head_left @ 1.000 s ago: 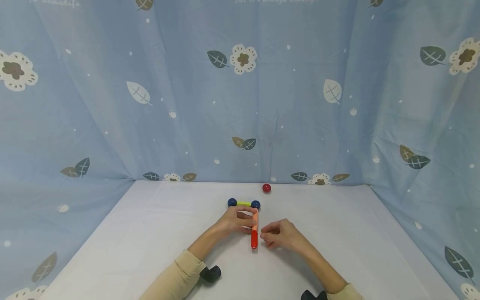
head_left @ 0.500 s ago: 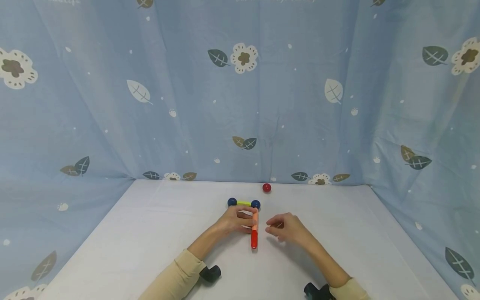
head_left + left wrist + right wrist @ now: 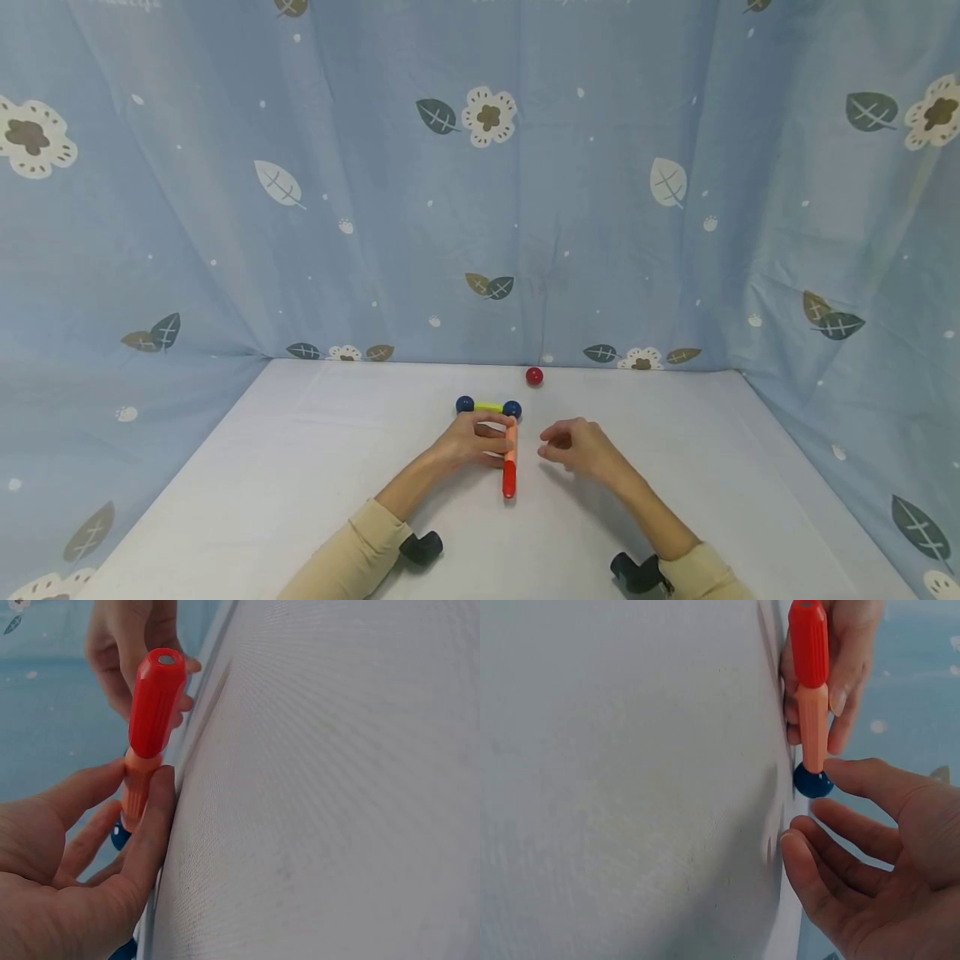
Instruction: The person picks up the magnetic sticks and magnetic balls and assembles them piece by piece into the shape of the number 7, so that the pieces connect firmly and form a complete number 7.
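Observation:
In the head view my left hand [image 3: 467, 442] pinches an orange magnetic rod [image 3: 512, 433] between thumb and fingers. A red magnetic rod [image 3: 509, 480] continues it end to end toward me; the left wrist view shows a small metal disc in its free end. At the far end, the orange rod meets a dark blue ball [image 3: 512, 409]. From that ball a yellow-green rod [image 3: 488, 407] runs left to a second blue ball [image 3: 465, 404]. To the right of the rods, my right hand [image 3: 581, 448] hovers with loosely bent fingers and holds nothing.
Near the back edge of the white table [image 3: 337, 433] lies a red ball [image 3: 534, 376]. A blue patterned curtain [image 3: 390, 208] hangs behind and along both sides. Each wrist carries a black camera mount, one at the left sleeve [image 3: 360, 542].
My right hand has drawn away from the red rod, moving right and a little farther from me. The left hand and the rods stay where they were.

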The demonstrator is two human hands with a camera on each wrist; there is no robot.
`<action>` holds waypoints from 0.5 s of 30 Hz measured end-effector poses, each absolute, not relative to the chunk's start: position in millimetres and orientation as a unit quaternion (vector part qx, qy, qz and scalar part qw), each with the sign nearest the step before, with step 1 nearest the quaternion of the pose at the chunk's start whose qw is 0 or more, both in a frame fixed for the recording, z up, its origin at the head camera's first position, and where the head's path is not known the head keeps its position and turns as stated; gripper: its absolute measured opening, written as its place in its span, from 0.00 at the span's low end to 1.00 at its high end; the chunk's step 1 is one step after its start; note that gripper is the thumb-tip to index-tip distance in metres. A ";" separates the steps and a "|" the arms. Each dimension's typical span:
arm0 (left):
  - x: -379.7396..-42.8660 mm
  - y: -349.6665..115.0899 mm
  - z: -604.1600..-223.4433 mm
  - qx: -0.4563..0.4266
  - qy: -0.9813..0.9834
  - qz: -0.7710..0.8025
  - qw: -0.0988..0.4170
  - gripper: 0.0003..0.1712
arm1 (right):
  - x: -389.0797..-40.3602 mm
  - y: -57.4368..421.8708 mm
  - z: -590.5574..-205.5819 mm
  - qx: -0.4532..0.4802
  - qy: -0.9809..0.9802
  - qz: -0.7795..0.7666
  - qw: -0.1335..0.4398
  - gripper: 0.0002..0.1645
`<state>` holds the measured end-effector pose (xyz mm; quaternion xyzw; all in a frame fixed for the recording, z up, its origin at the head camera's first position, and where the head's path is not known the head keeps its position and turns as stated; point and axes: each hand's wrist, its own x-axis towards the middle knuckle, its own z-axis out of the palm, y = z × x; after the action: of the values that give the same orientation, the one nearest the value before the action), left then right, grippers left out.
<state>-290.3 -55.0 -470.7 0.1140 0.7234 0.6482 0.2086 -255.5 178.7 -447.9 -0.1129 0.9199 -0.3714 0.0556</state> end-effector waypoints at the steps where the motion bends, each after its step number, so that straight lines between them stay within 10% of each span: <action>1: -290.2 -55.0 -470.9 0.113 0.724 0.648 0.209 0.23 | -256.3 178.7 -448.1 -0.109 0.921 -0.369 0.055 0.17; 15: -291.7 -55.4 -472.2 0.115 0.724 0.648 0.208 0.23 | -269.5 176.1 -447.6 -0.097 0.932 -0.347 0.033 0.16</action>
<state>-291.7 -55.4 -472.2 0.1153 0.7236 0.6479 0.2082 -269.5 176.1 -447.6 -0.0966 0.9323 -0.3470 0.0326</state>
